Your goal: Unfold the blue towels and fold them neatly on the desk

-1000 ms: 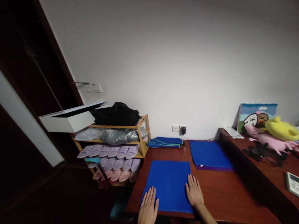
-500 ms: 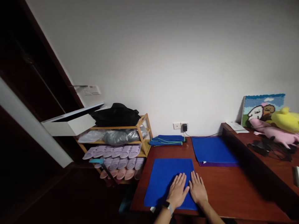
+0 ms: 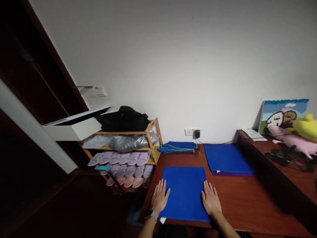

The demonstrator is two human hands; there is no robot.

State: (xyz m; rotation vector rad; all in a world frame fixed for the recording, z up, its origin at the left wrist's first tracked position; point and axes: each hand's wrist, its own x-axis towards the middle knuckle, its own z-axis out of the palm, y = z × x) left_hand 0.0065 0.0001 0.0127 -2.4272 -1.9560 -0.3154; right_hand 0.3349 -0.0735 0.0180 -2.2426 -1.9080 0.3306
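Blue cloth lies between left hand and right hand, both flat, clamping nothing; even outward pressure likely smooths best.

Your blue rectangular cloth lies spread flat on the red-brown desk, its white tag at the desk's near edge.

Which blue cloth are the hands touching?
The front cloth, lying flat with the left hand on one side edge and the right hand on the other. The green-edged bundle and the back cloth, lying over a purple one, are untouched.
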